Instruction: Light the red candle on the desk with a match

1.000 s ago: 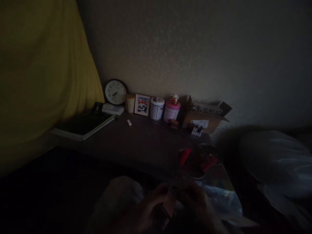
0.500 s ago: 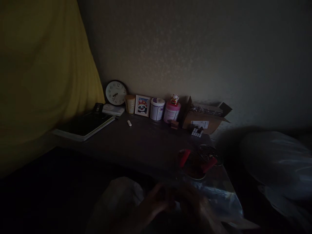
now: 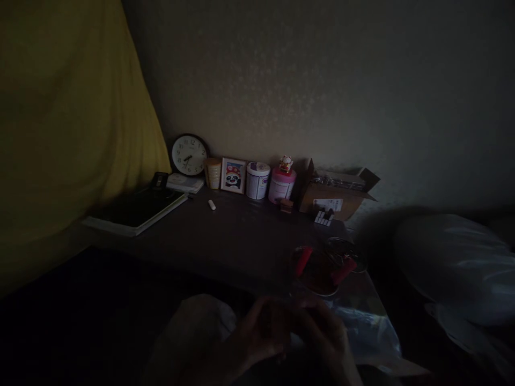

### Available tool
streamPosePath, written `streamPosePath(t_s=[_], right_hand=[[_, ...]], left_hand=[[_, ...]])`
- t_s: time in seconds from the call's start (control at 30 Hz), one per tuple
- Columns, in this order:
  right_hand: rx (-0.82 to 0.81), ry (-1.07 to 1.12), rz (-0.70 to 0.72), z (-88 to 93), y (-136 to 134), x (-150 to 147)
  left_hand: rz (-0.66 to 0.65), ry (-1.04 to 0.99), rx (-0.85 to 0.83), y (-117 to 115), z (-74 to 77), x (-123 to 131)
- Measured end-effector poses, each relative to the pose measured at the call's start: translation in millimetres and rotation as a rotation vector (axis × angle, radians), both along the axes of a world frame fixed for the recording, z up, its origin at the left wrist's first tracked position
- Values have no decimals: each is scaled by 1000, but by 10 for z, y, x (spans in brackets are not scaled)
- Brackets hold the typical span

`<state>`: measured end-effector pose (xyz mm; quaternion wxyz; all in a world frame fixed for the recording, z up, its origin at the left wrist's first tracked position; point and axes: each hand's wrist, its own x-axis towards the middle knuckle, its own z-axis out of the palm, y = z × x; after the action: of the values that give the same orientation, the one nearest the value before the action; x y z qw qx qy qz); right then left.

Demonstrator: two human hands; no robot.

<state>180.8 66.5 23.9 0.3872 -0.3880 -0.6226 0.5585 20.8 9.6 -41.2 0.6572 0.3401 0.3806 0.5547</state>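
Note:
Both hands are close together at the bottom middle of the dim head view. My left hand (image 3: 261, 332) has its fingers bent inward, and my right hand (image 3: 328, 335) curls toward it from the other side. Their fingertips meet around something small and dark that I cannot make out in the low light. Just beyond the right hand lie round dishes, a nearer one (image 3: 319, 292) and a wire-like one behind, with red rolls (image 3: 304, 261) on them. A clear plastic bag (image 3: 366, 327) rests beside the right hand.
Along the wall stand a clock (image 3: 189, 155), a ribbed cup (image 3: 213, 174), a panda picture frame (image 3: 233, 176), a white tin (image 3: 258, 182), a pink-lidded tub (image 3: 281, 187) and a cardboard box (image 3: 346, 203). A large book (image 3: 137, 212) lies left, by a yellow curtain (image 3: 80, 107).
My hands have shifted slightly and the fingers are raised a little; the right hand's knuckles show more clearly. The view has moved slightly. The tabletop things look unchanged.

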Motion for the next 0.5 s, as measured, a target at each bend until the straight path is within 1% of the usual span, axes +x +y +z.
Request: streamPosePath(t_s=[0.07,0.1,0.17,0.23,0.33,0.4,0.5], right_hand=[[-98,117,-104,-11,-43,-21],[-122,140,-155,-24,-66,-30],[-105,122,-250,-67,-112,-49],[-44,77,-322,-130,-163,-80],[93,29,-400,-234,-254,-162],[189,10,-437,-297,-319,-228],[274,13,-474,-371,-390,-306]], left_hand=[[53,21,4,16,79,-12],[86,29,5,23,120,-17],[165,64,5,35,193,-26],[228,120,3,52,248,-36],[309,201,-29,90,305,-60],[349,227,-48,107,337,-78],[383,243,-51,100,392,-95]])
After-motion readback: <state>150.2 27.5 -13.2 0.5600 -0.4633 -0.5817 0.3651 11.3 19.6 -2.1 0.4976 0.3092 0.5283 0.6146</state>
